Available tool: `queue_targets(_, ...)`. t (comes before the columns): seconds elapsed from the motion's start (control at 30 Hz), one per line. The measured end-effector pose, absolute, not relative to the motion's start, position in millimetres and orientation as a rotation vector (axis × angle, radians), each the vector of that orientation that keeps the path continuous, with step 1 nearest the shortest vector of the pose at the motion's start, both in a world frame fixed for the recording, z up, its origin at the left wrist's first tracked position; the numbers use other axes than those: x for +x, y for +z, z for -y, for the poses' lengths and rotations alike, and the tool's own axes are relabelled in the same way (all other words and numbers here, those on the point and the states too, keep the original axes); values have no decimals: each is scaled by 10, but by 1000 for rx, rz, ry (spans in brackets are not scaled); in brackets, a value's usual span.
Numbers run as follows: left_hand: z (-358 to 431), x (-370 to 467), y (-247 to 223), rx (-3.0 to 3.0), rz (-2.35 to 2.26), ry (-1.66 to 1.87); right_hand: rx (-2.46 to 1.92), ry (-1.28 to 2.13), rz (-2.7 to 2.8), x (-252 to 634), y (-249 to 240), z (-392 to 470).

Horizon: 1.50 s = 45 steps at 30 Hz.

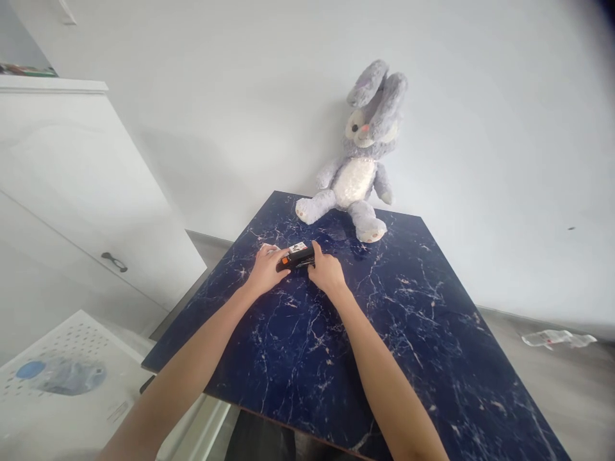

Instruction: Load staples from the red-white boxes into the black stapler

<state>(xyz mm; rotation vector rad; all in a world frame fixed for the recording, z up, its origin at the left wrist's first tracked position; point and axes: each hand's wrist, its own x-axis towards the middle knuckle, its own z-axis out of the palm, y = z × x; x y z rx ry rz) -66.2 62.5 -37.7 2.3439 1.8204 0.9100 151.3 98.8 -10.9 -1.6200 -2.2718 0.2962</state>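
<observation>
**Small black item [302,257] held at both ends over a marbled blue table [408,339]**

The left hand [266,269] grasps the left end of the black item, its fingers over the far side and its thumb on the near side, next to an orange patch [286,260]; the right hand [327,272] grasps the other end, index finger reaching up along it and thumb below; a white label [297,247] with dark markings shows along the item's far edge. The item is near the middle of the table's far half; whether it rests on the surface or is lifted slightly, I cannot tell.

Beyond the hands, a grey plush rabbit [354,182] with a white belly sits at the table's back edge, legs spread, one ear folded over its face; a pale wall [480,128] rises behind it. To the left stands a white cabinet [81,147] with a dark handle [114,261]; below it lies a white box [110,426] bearing dots and a blue disc; on the floor [590,390] at right lies some clear crumpled plastic [557,338].
</observation>
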Motion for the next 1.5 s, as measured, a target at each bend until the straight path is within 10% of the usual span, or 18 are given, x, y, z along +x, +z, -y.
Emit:
queue_targets(0.63, -669, -1125, -289, 2271, -1939, 1016, -883, 985, 2325, 1456, -276, -1816)
queue_targets(1.5, -740, -1152, -406, 1892, -2154, 1257, -1118, 429, 2060, 1569, -543, -1686)
